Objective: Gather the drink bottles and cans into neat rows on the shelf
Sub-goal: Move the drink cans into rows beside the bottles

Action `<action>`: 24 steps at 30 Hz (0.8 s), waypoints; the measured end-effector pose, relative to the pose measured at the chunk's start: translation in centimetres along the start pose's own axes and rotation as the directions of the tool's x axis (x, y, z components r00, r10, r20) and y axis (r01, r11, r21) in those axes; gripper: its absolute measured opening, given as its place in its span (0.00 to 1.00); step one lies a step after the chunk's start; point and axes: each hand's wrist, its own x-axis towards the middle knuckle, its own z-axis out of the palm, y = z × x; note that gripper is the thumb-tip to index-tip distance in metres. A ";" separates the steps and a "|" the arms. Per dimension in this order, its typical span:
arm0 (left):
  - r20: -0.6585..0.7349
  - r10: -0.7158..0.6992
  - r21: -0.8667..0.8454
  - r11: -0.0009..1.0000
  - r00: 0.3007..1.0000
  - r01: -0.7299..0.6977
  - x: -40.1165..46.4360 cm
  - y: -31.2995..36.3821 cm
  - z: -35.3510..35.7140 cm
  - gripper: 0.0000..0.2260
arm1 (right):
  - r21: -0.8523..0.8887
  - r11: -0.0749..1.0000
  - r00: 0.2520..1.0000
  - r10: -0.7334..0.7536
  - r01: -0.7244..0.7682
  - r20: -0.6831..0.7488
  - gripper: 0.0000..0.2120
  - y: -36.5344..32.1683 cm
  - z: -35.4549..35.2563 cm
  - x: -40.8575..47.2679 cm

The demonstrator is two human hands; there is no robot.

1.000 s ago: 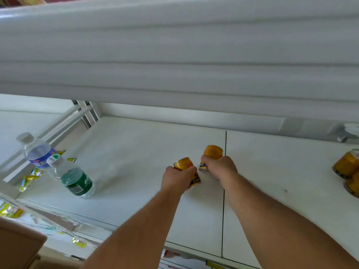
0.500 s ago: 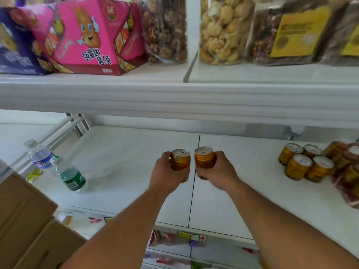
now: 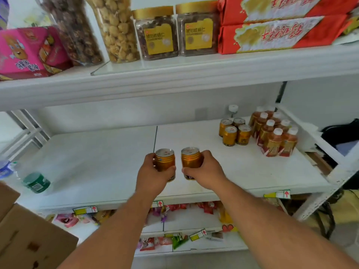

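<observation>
My left hand [image 3: 155,174] grips one gold can [image 3: 165,160] and my right hand [image 3: 204,171] grips another gold can [image 3: 190,157]. Both cans are upright, side by side, held above the middle of the white shelf [image 3: 101,162]. At the shelf's back right stand several gold cans [image 3: 234,132] in a tight block, with several amber tea bottles [image 3: 274,133] in rows right of them. A green-labelled water bottle [image 3: 36,181] lies at the shelf's left end, beside a blue-labelled bottle [image 3: 4,167] cut off by the frame edge.
The upper shelf [image 3: 174,74] carries snack jars, a pink box and red boxes, and overhangs the working shelf. Cardboard boxes [image 3: 29,233] sit at the lower left. Lower shelves hold small snack packets. A white shelf frame [image 3: 334,171] bounds the right end.
Both hands have lifted the cans upright and drawn them back toward the shelf's front. The view has risen and swung right, revealing the upper shelf and the rows of cans and bottles.
</observation>
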 end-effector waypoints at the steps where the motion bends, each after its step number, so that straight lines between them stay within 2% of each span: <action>1: 0.007 0.013 -0.005 1.000 1.000 -0.013 -0.4 0.3 0.3 0.32 | 0.004 1.000 1.000 0.008 -0.008 -0.013 0.31 0.3 -0.5 -0.7; 5: 0.048 0.067 -0.029 0.997 0.997 -0.065 -2.6 0.8 1.2 0.31 | 0.016 1.000 0.997 0.025 -0.024 -0.076 0.30 1.2 -2.0 -3.8; 13: 0.143 0.094 -0.112 0.991 0.985 -0.078 -7.4 0.9 3.5 0.31 | -0.022 0.996 0.979 0.076 -0.082 -0.190 0.27 3.3 -4.6 -10.1; 24: 0.168 0.106 -0.056 0.994 0.980 -0.098 -10.9 5.7 11.1 0.33 | -0.022 0.996 0.966 0.077 -0.085 -0.246 0.28 7.6 -12.8 -11.4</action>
